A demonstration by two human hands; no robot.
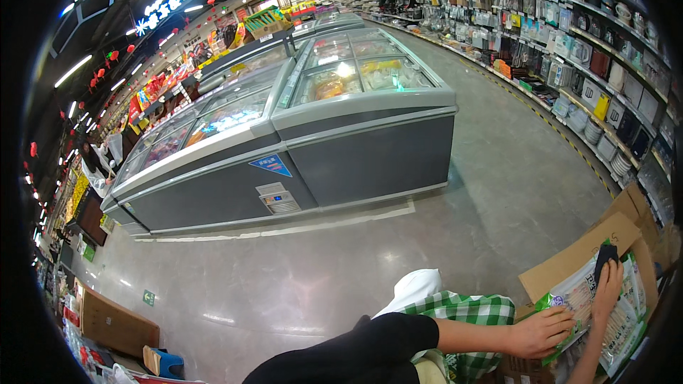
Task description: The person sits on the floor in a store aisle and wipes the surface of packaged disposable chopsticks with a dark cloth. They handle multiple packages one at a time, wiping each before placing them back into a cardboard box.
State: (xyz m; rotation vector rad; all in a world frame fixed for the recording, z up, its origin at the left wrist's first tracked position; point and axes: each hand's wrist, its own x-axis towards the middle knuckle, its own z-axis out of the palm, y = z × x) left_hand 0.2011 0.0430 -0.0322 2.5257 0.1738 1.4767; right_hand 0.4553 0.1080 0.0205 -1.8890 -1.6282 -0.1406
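Note:
At the lower right, several green-and-clear plastic packs of thin wooden sticks (581, 298) lie in and over an open cardboard box (560, 266). My left hand (544, 330) rests on the near end of the uppermost pack, its fingers spread over the edge; whether it grips the pack is unclear. Higher up, my right hand (610, 282) has its fingers closed on a dark cloth (605, 258), which lies against the top of the same pack. The lower part of the box is hidden behind my forearms and the packs.
Grey chest freezers (368, 154) stand ahead across the tiled floor. Shelves of packaged housewares (587, 74) line the right side. At the lower left are a brown board (114, 320) and a blue stool (171, 364). A person (98, 170) stands beyond the freezers' left end.

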